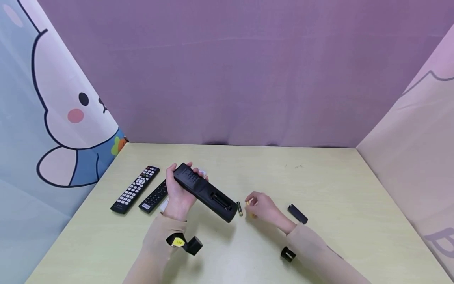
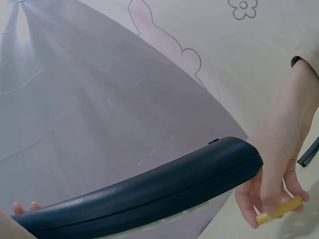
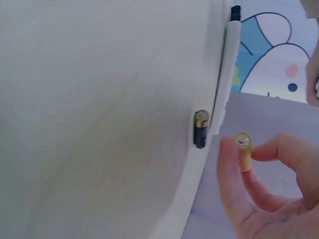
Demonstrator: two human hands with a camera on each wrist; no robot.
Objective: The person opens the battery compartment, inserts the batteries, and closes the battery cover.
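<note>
My left hand (image 1: 178, 199) grips a black remote control (image 1: 203, 189) by one end, its back turned up toward the head view. The battery compartment (image 1: 221, 201) at its far end is uncovered. Between thumb and fingertips, my right hand (image 1: 264, 207) pinches a yellow battery (image 3: 244, 157), held just off the remote's compartment end. A black-and-gold battery (image 1: 239, 209) lies on the table between that end and the right hand. Farther right, a black battery cover (image 1: 297, 213) lies on the table beyond the right wrist.
Two black remotes, one with white buttons (image 1: 134, 190) and one with dark buttons (image 1: 153, 197), lie on the table (image 1: 319, 177) at left. A long white object (image 1: 202, 172) lies partly hidden behind the left hand. Printed and purple cloths surround the table.
</note>
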